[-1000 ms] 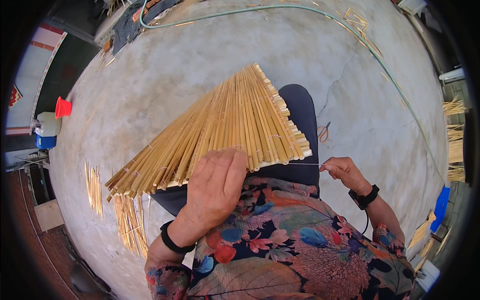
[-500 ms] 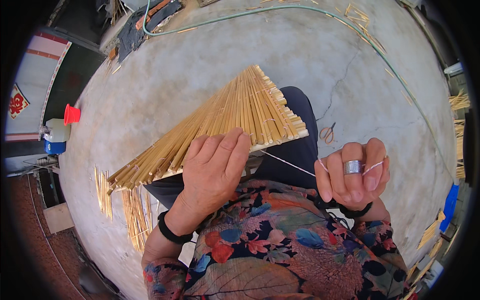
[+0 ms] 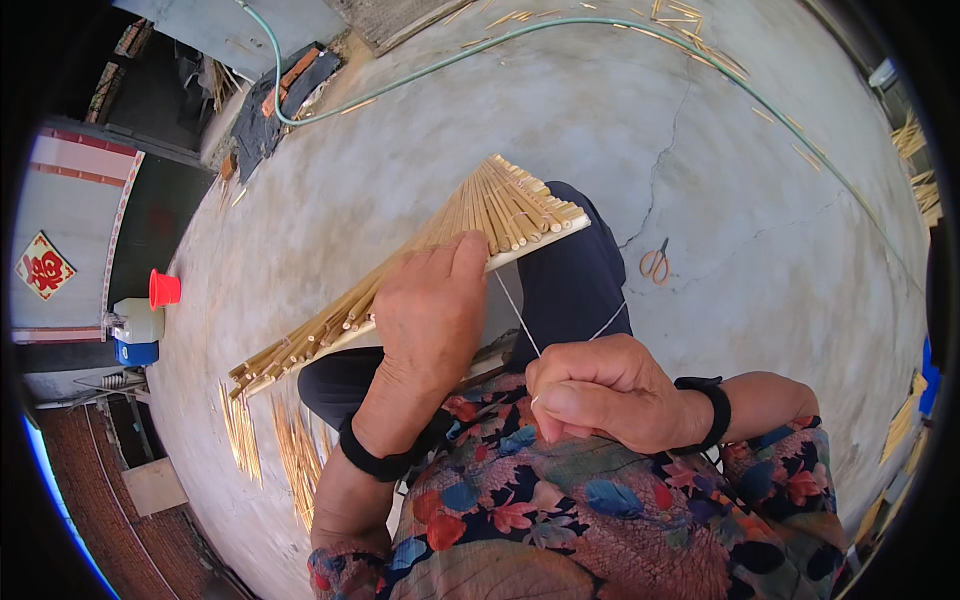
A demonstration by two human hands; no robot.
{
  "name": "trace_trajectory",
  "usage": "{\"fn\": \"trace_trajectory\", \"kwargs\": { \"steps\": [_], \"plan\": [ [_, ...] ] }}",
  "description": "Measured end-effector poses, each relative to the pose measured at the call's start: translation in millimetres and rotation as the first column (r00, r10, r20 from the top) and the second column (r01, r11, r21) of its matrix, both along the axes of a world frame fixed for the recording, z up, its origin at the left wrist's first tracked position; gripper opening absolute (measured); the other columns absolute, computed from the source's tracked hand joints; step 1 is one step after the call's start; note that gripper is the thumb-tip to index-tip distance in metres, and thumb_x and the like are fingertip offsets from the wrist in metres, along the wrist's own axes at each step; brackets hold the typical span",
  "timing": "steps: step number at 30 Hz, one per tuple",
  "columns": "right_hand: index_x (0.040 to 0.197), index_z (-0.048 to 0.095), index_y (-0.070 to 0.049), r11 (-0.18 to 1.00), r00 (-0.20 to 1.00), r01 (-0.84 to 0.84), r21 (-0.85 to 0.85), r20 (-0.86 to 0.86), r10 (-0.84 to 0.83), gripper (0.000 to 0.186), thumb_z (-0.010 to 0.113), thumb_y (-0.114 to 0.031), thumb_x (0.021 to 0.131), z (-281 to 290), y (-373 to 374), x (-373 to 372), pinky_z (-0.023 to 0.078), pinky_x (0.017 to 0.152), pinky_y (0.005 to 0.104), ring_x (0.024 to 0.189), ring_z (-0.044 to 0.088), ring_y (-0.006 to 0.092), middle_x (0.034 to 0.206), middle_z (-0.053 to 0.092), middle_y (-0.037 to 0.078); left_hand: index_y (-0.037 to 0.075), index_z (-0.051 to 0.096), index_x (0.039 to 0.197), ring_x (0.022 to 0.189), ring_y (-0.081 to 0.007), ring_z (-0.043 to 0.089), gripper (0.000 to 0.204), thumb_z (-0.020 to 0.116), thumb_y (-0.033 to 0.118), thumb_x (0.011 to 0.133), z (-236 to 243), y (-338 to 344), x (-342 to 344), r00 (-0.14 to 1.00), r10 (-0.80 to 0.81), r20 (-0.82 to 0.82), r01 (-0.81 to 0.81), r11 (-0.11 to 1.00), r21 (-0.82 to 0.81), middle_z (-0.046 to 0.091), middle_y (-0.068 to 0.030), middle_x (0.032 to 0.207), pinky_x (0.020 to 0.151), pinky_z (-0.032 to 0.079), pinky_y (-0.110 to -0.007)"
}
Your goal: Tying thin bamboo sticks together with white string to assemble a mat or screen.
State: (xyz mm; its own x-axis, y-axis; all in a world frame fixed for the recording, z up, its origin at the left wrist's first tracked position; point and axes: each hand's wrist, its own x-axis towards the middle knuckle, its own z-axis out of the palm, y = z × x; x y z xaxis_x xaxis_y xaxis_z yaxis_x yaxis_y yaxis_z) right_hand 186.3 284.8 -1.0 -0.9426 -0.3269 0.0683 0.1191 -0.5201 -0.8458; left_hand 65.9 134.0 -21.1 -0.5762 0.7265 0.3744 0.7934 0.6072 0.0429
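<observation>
Across my lap lies a fan-shaped mat of thin tan reed sticks, bound with thread, its cut ends along a pale near edge. My left hand is closed over that edge at the middle, thumb side hidden beneath. A pale string runs from the edge beside my left fingers down to my right hand. That hand is a closed fist in front of my shirt, gripping the string; a loop of it shows beyond the knuckles over my dark trouser leg.
Scissors with orange handles lie on the concrete floor to the right. Loose reed bundles rest at the lower left. A green hose curves across the far floor. A red bucket stands at the left.
My right hand has moved left, toward my middle, and turned knuckles up with the string. The mat has tilted to a flatter view, my left hand still on it. My view has shifted.
</observation>
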Motion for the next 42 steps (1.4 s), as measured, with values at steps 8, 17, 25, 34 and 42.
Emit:
{"fn": "trace_trajectory", "kwargs": {
  "steps": [8,17,25,34,42],
  "plan": [
    [0.075,0.056,0.000,0.975,0.979,0.196,0.102,-0.071,-0.189,0.027,0.045,-0.013,0.096,4,6,19,0.029,0.047,0.0226,0.053,0.036,0.0075,0.063,0.049,0.002,0.011,0.058,0.098,0.074,-0.0267,0.059,0.030,0.069,0.009,0.070,0,13,-2,1.000,0.016,-0.007,-0.016,0.998,-0.053,0.064,-0.0060,0.087,0.067,0.046,-0.038],
    [0.080,0.058,-0.001,0.909,0.923,0.381,0.169,-0.117,-0.365,0.027,0.047,-0.021,0.095,-73,43,21,0.040,0.061,0.0224,0.067,0.051,0.0100,0.080,0.057,0.005,0.006,0.056,0.107,0.086,-0.0283,0.060,0.041,0.070,0.008,0.069,-6,0,11,0.995,-0.099,-0.018,0.100,0.993,0.057,0.062,-0.0106,0.097,0.077,0.047,-0.036],
    [0.082,0.058,-0.002,-0.086,0.743,0.637,0.766,-0.639,-0.199,0.019,0.064,-0.020,0.085,-71,95,-3,0.047,0.068,0.0351,0.083,0.058,0.0258,0.088,0.057,0.012,-0.001,0.050,0.118,0.091,-0.0295,0.059,0.057,0.072,0.009,0.067,-7,-35,39,0.997,0.012,0.073,-0.006,0.996,-0.089,0.059,-0.0154,0.101,0.083,0.046,-0.043],
    [0.081,0.056,-0.005,-0.601,0.820,0.413,0.684,-0.567,-0.082,0.022,0.071,-0.020,0.077,-11,109,-22,0.045,0.055,0.0340,0.074,0.057,0.0244,0.082,0.056,0.007,-0.004,0.054,0.112,0.096,-0.0273,0.059,0.039,0.057,0.013,0.076,-2,-40,39,0.996,0.027,0.090,-0.017,0.994,-0.107,0.059,-0.0149,0.104,0.086,0.044,-0.043],
    [0.104,0.061,-0.006,-0.287,0.659,0.734,0.616,-0.748,0.081,0.037,0.074,-0.013,0.071,6,97,-19,0.045,0.087,0.0397,0.105,0.057,0.0301,0.105,0.061,0.011,-0.002,0.056,0.108,0.095,-0.0275,0.059,0.051,0.069,0.006,0.060,4,-44,34,0.993,-0.017,0.113,0.026,0.997,-0.074,0.060,-0.0134,0.103,0.086,0.045,-0.041]
  ]
}}
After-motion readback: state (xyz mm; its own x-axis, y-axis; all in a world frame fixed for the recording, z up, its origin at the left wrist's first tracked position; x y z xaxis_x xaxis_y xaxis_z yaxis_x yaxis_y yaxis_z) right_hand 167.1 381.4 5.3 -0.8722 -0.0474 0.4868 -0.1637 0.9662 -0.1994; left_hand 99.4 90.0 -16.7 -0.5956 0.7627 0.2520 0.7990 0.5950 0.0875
